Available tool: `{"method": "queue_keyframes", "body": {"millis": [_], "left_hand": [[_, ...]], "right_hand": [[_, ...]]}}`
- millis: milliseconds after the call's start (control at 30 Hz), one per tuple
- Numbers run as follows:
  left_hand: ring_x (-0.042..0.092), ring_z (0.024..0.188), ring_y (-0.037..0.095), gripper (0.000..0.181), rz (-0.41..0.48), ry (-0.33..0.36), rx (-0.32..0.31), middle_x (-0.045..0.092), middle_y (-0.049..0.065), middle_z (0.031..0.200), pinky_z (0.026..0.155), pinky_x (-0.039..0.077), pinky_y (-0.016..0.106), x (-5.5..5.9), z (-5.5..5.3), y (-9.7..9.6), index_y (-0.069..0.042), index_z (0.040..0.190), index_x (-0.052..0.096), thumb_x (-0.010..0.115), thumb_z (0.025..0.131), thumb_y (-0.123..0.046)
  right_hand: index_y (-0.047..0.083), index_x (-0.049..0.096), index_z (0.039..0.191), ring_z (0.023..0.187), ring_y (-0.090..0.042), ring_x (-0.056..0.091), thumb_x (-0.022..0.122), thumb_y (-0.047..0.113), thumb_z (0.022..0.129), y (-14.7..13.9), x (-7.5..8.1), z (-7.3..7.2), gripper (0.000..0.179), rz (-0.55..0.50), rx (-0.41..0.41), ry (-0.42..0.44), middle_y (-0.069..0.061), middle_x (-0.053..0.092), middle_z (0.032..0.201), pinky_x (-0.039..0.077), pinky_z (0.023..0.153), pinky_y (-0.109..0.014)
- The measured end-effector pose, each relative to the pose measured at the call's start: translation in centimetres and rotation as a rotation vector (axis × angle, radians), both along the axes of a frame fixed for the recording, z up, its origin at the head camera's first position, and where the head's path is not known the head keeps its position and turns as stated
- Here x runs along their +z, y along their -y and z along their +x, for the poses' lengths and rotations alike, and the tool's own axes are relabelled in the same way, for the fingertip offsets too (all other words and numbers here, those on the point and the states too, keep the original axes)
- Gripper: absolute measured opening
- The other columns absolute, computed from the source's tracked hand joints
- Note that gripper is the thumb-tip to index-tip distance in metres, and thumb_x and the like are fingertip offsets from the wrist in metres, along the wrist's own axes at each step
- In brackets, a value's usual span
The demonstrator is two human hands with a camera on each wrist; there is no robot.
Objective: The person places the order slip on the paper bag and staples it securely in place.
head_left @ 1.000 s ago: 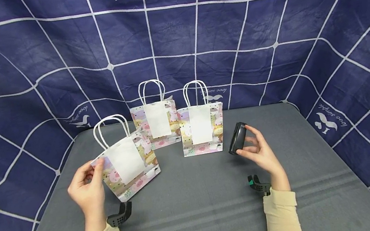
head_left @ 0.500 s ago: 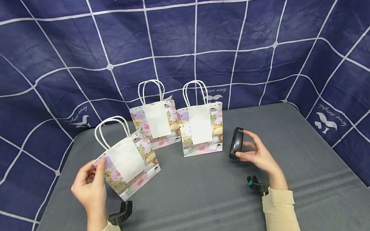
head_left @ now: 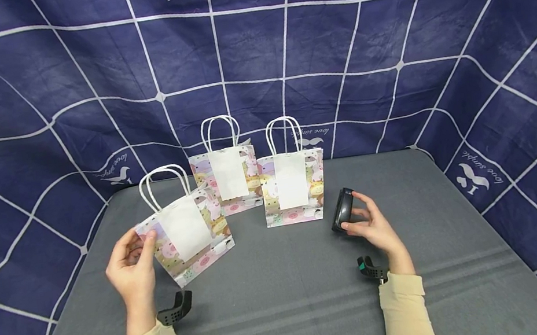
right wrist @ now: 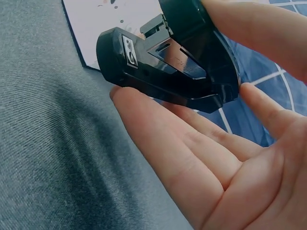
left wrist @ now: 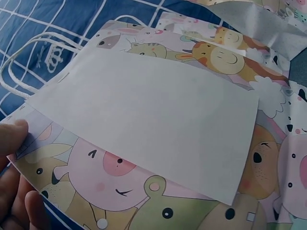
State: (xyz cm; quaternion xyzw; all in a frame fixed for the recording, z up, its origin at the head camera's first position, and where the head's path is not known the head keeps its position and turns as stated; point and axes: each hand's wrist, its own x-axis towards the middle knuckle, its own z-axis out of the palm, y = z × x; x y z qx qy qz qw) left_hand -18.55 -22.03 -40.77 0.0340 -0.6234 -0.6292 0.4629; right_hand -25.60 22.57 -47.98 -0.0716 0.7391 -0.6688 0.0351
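Note:
My left hand (head_left: 131, 268) pinches the upper left corner of a paper bag (head_left: 215, 214) printed with cartoon animals. The bag is tilted, its two white handles pointing up. A white paper panel (left wrist: 158, 115) covers the middle of its front, and a small staple shows near the panel's top edge in the left wrist view. Off to the right, my right hand (head_left: 375, 229) holds a small black stapler (head_left: 342, 209) between thumb and fingers. In the right wrist view, the jaws of the stapler (right wrist: 148, 79) stand apart, with metal inside.
Two matching bags stand upright behind: one at the back (head_left: 251, 176), the other (head_left: 315, 183) right of it, both with white panels and handles. A grey cloth (head_left: 290, 304) covers the table. Blue gridded fabric (head_left: 321, 36) hangs behind and at the sides.
The stapler has come down slightly and toward me, and its tilt has changed a little. My left hand and the bag have shifted slightly right and up. The two back bags stay put.

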Motion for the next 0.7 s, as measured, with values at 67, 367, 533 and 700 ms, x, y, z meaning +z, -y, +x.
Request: {"method": "queue_keyframes", "body": {"millis": [67,367,533,700], "left_hand": [[0.057,0.072,0.007,0.034,0.025,-0.015,-0.025,0.066,-0.005,0.085,0.064,0.043,0.015,-0.5,-0.3,0.2,0.018,0.108,0.059,0.067,0.075,0.017],[0.059,0.077,0.013,0.031,0.215,-0.107,-0.127,0.057,0.01,0.105,0.067,0.046,0.017,-2.5,-1.3,1.1,0.007,0.097,0.055,0.064,0.072,0.024],[0.06,0.078,0.011,0.025,0.171,-0.081,-0.092,0.055,0.009,0.103,0.068,0.046,0.017,-1.9,-0.9,0.6,0.014,0.095,0.053,0.06,0.073,0.024],[0.06,0.08,0.012,0.026,0.138,-0.047,-0.062,0.053,0.009,0.096,0.07,0.046,0.018,-1.0,-0.6,0.0,0.018,0.098,0.053,0.061,0.074,0.022]], "right_hand": [[0.014,0.016,0.148,0.087,-0.032,0.066,0.068,-0.005,0.082,0.1,0.0,0.1,0.087,0.005,-0.003,0.017,-0.035,0.04,0.13,0.054,0.074,-0.033],[0.013,0.017,0.148,0.09,-0.027,0.065,0.07,-0.001,0.081,0.1,-0.2,0.1,0.087,0.067,-0.001,0.054,-0.036,0.038,0.133,0.054,0.076,-0.037],[0.011,0.017,0.148,0.092,-0.032,0.065,0.07,-0.002,0.081,-0.1,-0.7,-0.1,0.087,0.103,0.021,0.079,-0.038,0.039,0.131,0.054,0.076,-0.037],[0.01,0.016,0.148,0.094,-0.034,0.063,0.069,-0.004,0.081,-0.1,-1.0,-0.1,0.087,0.097,0.04,0.11,-0.039,0.038,0.13,0.054,0.076,-0.037]]}}
